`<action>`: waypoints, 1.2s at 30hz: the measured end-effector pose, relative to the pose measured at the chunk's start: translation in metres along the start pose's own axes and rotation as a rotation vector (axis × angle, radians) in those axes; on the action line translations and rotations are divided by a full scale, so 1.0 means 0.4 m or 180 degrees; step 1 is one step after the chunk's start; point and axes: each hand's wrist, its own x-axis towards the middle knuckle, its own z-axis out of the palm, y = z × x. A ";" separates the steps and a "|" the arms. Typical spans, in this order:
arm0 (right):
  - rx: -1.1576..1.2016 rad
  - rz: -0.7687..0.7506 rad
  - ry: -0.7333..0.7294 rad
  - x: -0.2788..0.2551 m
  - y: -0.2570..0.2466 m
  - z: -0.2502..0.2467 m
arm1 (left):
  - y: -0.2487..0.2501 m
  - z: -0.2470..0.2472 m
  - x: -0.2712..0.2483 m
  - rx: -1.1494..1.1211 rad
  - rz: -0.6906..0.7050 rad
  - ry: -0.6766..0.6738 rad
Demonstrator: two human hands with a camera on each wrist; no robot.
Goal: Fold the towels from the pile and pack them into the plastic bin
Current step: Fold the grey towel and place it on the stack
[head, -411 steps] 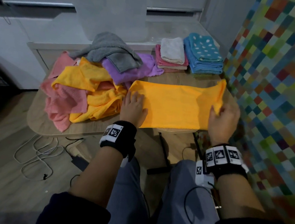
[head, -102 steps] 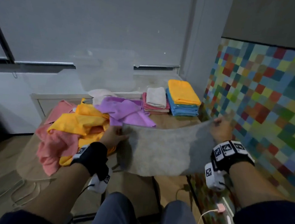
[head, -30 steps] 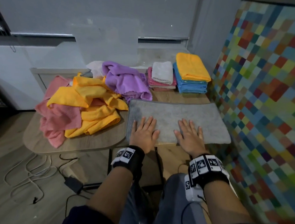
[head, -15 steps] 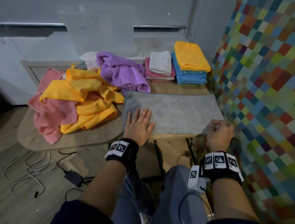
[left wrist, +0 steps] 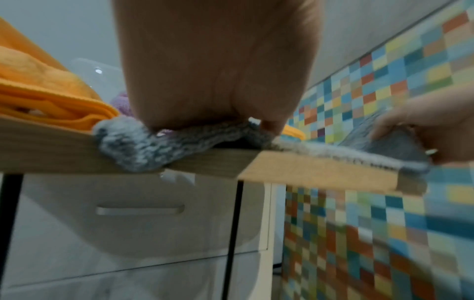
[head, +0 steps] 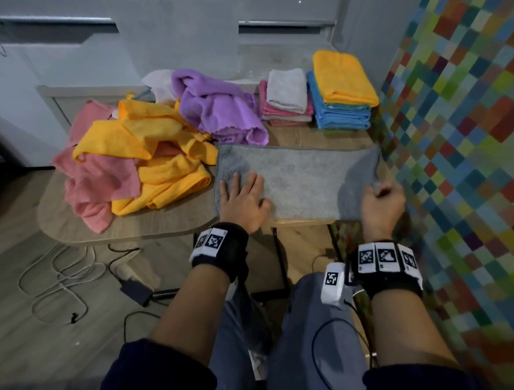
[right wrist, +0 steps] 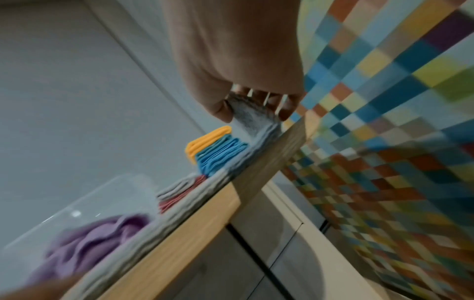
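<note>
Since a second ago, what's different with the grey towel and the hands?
The right hand left the flat grey towel, gripped its right end and lifted it off the table. The left hand still presses the left end; the piles are unchanged.

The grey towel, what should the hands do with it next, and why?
Probably carry the raised end across to the other end, folding it in half. The grey towel lies spread flat on the table, the left hand presses its left end down with straight fingers, and the right hand already pinches its right end, lifted off the table.
</note>
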 end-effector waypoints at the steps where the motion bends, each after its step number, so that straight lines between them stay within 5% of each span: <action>1: 0.0058 -0.0157 -0.0245 -0.018 -0.016 0.017 | 0.008 -0.007 0.005 -0.0053 0.0015 0.0039; 5: 0.0221 -0.0849 -0.1205 -0.102 -0.030 0.082 | 0.048 -0.025 0.010 -0.0531 0.0176 0.0547; 9: -0.0049 -0.1455 -0.1663 -0.153 0.027 0.125 | 0.067 -0.010 0.008 -0.1036 0.0160 0.0707; 12: -0.0625 -0.1829 -0.1695 -0.160 0.038 0.121 | 0.065 0.004 0.008 -0.1275 0.0032 0.0744; 19: -0.0299 -0.1691 -0.1770 -0.176 -0.005 0.137 | 0.066 0.005 0.039 -0.1539 -0.0075 0.0627; 24: -0.0928 -0.2013 -0.1749 -0.203 0.014 0.143 | 0.049 0.007 0.046 -0.1831 -0.0094 0.0692; 28: -0.0622 -0.1697 -0.1864 -0.201 -0.007 0.132 | 0.044 0.017 0.046 -0.1517 0.0076 0.0610; 31: -0.0358 -0.1675 -0.1451 -0.169 -0.036 0.125 | 0.043 0.011 0.042 -0.1066 0.0221 0.0486; 36: -0.2666 -0.1632 -0.2125 -0.101 0.009 0.114 | 0.049 0.032 0.013 -0.0081 0.0473 0.0280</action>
